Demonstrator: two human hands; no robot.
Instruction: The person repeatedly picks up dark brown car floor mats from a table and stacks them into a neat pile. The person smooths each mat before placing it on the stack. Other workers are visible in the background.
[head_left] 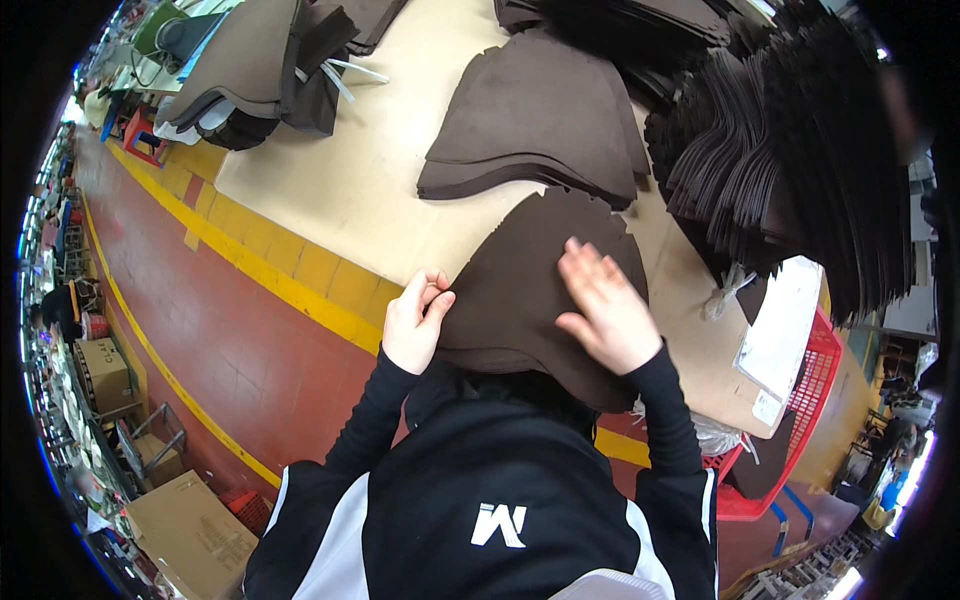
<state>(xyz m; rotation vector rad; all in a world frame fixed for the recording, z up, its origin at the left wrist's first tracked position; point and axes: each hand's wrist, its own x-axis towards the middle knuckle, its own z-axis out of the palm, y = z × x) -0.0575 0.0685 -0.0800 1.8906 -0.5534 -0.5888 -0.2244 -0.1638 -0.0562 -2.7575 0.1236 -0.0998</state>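
Right now, pinching the left edge of a dark brown foam piece [520,290] with the left hand [415,325], pressing flat on it with the open right hand [605,305], at the near edge of the tan surface [350,190].

1. A pale beige desk [340,180] with a yellow front edge carries the work; it stands on a red floor [230,340] marked with a yellow line.
2. Nearest the person, a small stack of dark brown foam pieces [520,290] lies at the desk's front edge, overhanging it.
3. Just behind, a second pile of the same curved pieces [540,130] rests flat.
4. At the right, a large mass of dark pieces [790,150] stands on edge, fanned.
5. At the far left corner, more brown sheets [250,70] lie draped.
6. A white paper sheet [785,330] lies at the right end.
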